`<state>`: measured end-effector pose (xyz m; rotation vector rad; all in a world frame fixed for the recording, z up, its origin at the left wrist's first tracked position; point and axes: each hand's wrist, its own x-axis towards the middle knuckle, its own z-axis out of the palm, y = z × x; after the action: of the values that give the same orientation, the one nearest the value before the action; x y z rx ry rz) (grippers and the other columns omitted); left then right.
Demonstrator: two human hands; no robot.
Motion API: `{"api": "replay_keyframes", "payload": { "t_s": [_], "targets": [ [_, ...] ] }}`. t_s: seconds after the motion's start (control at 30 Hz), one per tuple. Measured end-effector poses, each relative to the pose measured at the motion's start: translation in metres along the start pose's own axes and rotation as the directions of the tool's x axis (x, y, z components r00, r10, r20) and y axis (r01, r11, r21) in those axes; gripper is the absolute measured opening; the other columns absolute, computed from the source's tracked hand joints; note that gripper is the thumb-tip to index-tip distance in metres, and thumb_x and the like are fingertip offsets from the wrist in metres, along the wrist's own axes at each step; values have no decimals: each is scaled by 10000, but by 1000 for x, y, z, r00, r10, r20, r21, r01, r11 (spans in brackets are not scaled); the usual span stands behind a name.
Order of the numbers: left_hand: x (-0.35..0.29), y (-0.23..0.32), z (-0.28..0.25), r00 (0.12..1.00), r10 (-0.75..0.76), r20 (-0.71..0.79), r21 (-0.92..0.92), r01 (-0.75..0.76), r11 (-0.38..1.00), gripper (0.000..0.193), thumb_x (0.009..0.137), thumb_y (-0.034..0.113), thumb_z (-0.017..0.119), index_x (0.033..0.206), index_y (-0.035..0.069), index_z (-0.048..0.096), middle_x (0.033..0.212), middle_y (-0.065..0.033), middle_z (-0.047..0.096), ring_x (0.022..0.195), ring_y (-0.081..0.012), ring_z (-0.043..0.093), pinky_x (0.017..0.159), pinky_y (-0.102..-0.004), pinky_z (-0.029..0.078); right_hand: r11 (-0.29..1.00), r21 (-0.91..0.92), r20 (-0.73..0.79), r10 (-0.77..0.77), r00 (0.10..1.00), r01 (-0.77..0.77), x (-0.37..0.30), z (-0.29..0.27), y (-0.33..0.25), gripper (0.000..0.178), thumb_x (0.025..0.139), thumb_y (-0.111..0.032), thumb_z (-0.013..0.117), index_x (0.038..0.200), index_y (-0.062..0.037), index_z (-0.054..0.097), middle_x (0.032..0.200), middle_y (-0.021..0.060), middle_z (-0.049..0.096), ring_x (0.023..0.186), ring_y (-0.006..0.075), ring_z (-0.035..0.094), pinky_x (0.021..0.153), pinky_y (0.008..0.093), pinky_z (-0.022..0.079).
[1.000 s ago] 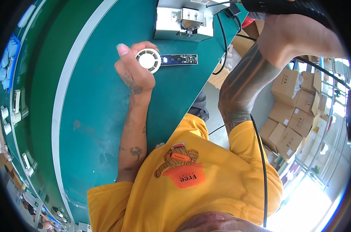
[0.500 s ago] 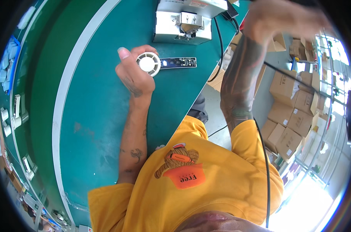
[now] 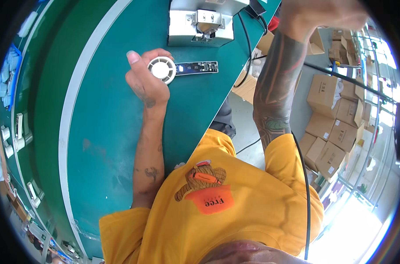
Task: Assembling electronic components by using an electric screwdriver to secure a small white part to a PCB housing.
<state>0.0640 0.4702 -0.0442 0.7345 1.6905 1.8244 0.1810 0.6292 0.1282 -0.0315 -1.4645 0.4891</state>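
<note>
Broad green desk (image 3: pixel 107 145) with a white stripe, carrying a grey metal box-shaped machine (image 3: pixel 200 22) at its far edge. Left hand (image 3: pixel 147 86) resting on the desk, fingers curled around a round white plastic fan (image 3: pixel 161 69) joined to a dark narrow circuit strip (image 3: pixel 196 67). Right hand (image 3: pixel 323 15) raised high off the desk; grip impossible to tell.

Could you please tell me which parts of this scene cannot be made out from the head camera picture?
- Right hand, head view: raised to the top edge, fingers cut off, so whether it holds anything cannot be told.
- White round part: its near side is covered by the left hand.
- Dark strip: its markings are too small to make out.
- Grey metal fixture: its top is cut by the upper edge.
- Small parts along the left rim: bent and tiny.
</note>
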Motion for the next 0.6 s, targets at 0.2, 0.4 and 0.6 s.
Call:
{"api": "replay_keyframes", "payload": {
  "t_s": [0.2,0.4,0.6],
  "targets": [
    [3,-4,1,1000,5,5,-6,-5,1000,833,1109,498,185,786,-38,734,661,-68,680,620,-161,648,608,-266,521,995,83,-261,81,962,-61,-4,6,1,704,989,-734,440,983,-35,521,613,41,517,453,148,518,453,285,453],
    [3,-3,2,1000,-22,7,-14,22,1000,827,1111,486,181,792,-43,732,664,-75,678,633,-165,651,621,-268,525,881,-19,-82,470,879,-473,-4,20,-21,688,1003,-705,423,1025,-25,519,574,11,490,404,102,494,371,245,412],
    [2,-2,2,999,-45,10,-25,45,999,822,1112,483,188,790,-44,730,674,-75,681,635,-161,650,616,-267,525,927,-4,57,374,926,-374,-29,42,14,476,1086,-468,508,874,-49,583,537,23,519,381,97,463,367,239,343]
  ]
}}
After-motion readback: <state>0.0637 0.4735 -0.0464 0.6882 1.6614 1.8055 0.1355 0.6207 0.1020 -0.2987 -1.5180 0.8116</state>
